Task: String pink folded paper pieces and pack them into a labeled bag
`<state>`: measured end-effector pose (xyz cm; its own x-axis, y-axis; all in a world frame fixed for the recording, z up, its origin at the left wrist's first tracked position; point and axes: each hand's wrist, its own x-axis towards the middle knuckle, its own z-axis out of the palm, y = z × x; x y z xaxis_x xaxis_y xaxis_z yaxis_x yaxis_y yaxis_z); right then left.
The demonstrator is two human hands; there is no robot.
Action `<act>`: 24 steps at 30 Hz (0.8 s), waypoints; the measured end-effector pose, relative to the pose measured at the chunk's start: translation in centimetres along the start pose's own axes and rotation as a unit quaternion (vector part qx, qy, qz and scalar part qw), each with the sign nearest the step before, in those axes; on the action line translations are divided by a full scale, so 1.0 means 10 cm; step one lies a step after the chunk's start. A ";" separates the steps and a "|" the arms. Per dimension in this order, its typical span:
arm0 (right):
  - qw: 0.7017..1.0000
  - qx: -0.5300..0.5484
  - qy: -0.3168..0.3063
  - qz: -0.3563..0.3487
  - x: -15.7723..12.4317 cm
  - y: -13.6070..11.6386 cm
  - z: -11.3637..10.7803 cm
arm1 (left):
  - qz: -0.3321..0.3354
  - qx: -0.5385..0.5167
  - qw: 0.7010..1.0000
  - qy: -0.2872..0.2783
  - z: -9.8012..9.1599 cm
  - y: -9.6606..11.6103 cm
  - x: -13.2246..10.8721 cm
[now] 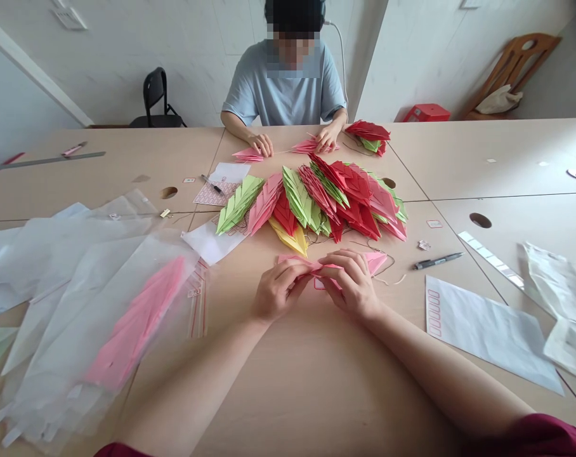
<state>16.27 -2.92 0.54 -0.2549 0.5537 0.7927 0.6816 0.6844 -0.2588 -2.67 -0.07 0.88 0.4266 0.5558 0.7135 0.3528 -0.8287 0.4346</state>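
Both my hands hold one folded pink paper piece (376, 261) over the table, in the middle of the head view. My left hand (281, 284) pinches its left part between thumb and fingers. On its right part, my right hand (349, 282) is closed, with fingers bent over the folds. Much of the paper is hidden by my fingers. Just beyond lies a heap of pleated paper leaves in red, pink and green (295, 197), with a yellow one (289, 237) at its near edge. A thin string (390, 280) trails at the right of the held piece.
Clear plastic bags (73, 285), one holding pink folded paper (138, 324), cover the left side. To the right lie a pen (438, 261), a white envelope (488, 333) and a white bag (561, 311). Across the table a person (288, 89) handles pink folded paper (309, 146).
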 end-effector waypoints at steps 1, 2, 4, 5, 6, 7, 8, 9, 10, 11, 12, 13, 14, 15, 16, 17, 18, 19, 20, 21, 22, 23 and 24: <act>1.000 0.003 -0.002 -0.001 0.00 0.00 0.00 | 0.002 0.001 1.000 -0.001 0.00 0.00 0.00; 1.000 0.006 -0.004 -0.001 -0.01 0.00 0.00 | 0.005 0.004 1.000 -0.001 0.00 0.01 -0.01; 1.000 0.013 -0.005 0.002 -0.01 0.00 0.00 | 0.009 0.016 1.000 0.000 0.01 0.02 -0.01; 1.000 0.016 -0.007 0.006 0.00 0.00 0.00 | 0.010 0.023 1.000 -0.002 0.01 0.03 -0.02; 1.000 0.019 -0.010 0.010 0.00 -0.01 0.00 | 0.010 0.028 1.000 -0.005 0.02 0.04 -0.02; 1.000 0.022 -0.016 0.013 0.01 -0.01 0.00 | 0.010 0.030 0.999 -0.011 0.02 0.05 -0.02; 0.999 0.025 -0.024 0.013 0.01 -0.02 0.00 | 0.009 0.030 0.999 -0.019 0.02 0.06 -0.02; 0.999 0.027 -0.033 0.011 0.02 -0.02 -0.01 | 0.008 0.029 0.999 -0.026 0.02 0.06 -0.02; 0.999 0.028 -0.041 0.006 0.03 -0.03 -0.01 | 0.006 0.027 0.999 -0.030 0.03 0.07 -0.02; 0.999 0.029 -0.045 0.001 0.03 -0.03 -0.01 | 0.005 0.023 0.999 -0.029 0.03 0.07 -0.02; 0.999 0.029 -0.046 -0.003 0.03 -0.03 -0.01 | 0.002 0.018 1.000 -0.025 0.04 0.08 -0.02; 0.999 0.030 -0.042 -0.004 0.03 -0.02 -0.01 | -0.001 0.010 1.000 -0.018 0.04 0.08 -0.02; 0.999 0.032 -0.036 -0.002 0.03 -0.01 -0.01 | -0.004 0.001 1.000 -0.011 0.05 0.07 -0.02; 0.999 0.035 -0.029 0.002 0.02 0.00 -0.01 | -0.009 -0.009 1.000 -0.003 0.05 0.07 -0.02; 0.999 0.038 -0.023 0.007 0.02 0.02 -0.01 | -0.016 -0.018 1.000 0.005 0.05 0.06 -0.02; 0.999 0.042 -0.018 0.012 0.01 0.03 -0.01 | -0.024 -0.025 0.999 0.013 0.05 0.06 -0.02; 0.999 0.045 -0.015 0.017 0.01 0.05 -0.01 | -0.033 -0.030 0.999 0.018 0.05 0.05 -0.02; 0.999 0.046 -0.014 0.021 0.01 0.06 -0.02 | -0.044 -0.034 0.998 0.020 0.04 0.04 -0.02; 0.999 0.045 -0.013 0.023 0.00 0.06 -0.02 | -0.056 -0.038 0.998 0.016 0.04 0.02 -0.02; 0.999 0.041 -0.012 0.022 0.00 0.07 -0.02 | -0.067 -0.042 0.997 0.009 0.04 0.01 -0.02; 0.999 0.035 -0.013 0.020 0.00 0.07 -0.02 | -0.077 -0.046 0.996 0.000 0.03 0.01 -0.02; 0.999 0.029 -0.015 0.017 0.00 0.07 -0.02 | -0.082 -0.049 0.995 -0.008 0.03 0.00 -0.02; 0.999 0.024 -0.018 0.014 -0.01 0.07 -0.02 | -0.084 -0.051 0.995 -0.013 0.03 0.00 -0.02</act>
<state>16.90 -2.55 0.42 -0.2617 0.5893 0.7643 0.6557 0.6897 -0.3073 -2.53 -0.15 0.52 0.3909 0.6875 0.6120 0.3354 -0.7256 0.6009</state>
